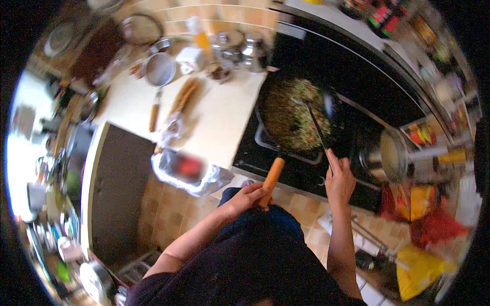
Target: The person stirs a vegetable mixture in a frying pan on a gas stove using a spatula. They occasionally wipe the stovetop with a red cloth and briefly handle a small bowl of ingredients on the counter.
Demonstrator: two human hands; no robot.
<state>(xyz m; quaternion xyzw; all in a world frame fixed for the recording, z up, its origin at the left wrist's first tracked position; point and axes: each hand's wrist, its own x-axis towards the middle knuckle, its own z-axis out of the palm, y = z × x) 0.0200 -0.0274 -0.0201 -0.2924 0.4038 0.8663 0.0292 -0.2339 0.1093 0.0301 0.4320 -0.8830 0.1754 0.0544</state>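
My left hand [245, 199] grips the orange-brown wooden handle [275, 174] of a dark wok [278, 114] on the black cooktop [249, 155]. Chopped food [312, 134], pale with green and orange bits, lies mostly in the wok's right half. My right hand [340, 183] holds the shaft of a long metal cooking utensil [317, 124]. The far end of the utensil is in the food, where blur hides its exact shape. Part of a pale pan-support frame [263, 138] shows at the wok's near left edge.
On the white counter [220, 111] left of the stove lie a wooden-handled strainer [160, 69] and a long brown item [185, 95] in plastic. A plastic bag [214, 179] sits at its front edge. Metal pots [252, 49] stand behind. Another strainer [392, 153] is at right.
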